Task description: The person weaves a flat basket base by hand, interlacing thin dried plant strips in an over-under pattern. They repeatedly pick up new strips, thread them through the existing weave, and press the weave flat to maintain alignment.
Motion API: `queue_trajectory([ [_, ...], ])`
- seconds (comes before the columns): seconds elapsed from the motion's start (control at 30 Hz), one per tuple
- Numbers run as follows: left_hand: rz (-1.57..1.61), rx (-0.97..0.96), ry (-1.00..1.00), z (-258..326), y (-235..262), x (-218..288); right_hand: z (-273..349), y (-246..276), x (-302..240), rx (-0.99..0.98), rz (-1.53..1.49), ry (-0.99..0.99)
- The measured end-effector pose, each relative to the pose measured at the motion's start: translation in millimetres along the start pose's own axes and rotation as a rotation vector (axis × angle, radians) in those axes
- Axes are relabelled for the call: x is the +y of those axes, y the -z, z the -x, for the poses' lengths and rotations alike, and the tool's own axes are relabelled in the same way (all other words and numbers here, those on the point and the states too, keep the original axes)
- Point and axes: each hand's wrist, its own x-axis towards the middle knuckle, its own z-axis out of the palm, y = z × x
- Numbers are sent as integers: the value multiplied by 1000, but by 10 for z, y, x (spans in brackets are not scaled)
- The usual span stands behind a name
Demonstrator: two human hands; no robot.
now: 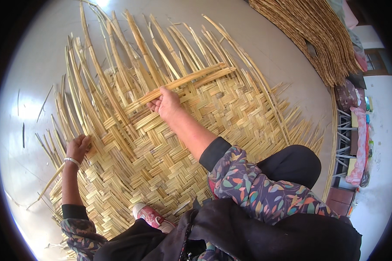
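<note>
An indoor weaving workspace, judging by the part-woven mat (pixel 161 161) on the floor (pixel 265 52). Brown braided strands (pixel 311 37) sit right of the mat.

The mat (pixel 170 167) lies on the floor (pixel 287 65) before the person, loose reeds (pixel 143 47) jutting beyond its far edge. A strip (pixel 191 79) crosses its far part, at the right hand (pixel 166 104). The left hand (pixel 77 148) is at its left side. A shoe (pixel 149 214) sits on its near part. A bundle (pixel 305 39) lies far right.
</note>
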Motion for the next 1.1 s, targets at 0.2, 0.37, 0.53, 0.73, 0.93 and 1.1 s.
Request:
queue_trajectory([
  [0.2,-15,-2,32,69,-27,139,-102,123,-161,64,29,28],
  [0.37,-330,117,-73,107,-11,164,123,63,-217,-8,396,-63],
  [0.53,-406,38,68,74,29,326,520,-331,-105,-262,1566,365],
  [0.73,-5,-53,181,56,121,290,362,-707,88,-450,2419,822],
  [0.93,64,85,123,95,61,252,263,-881,-102,-550,2440,598],
  [1.1,-244,39,144,104,84,461,236,-887,-116,-553,2508,537],
])
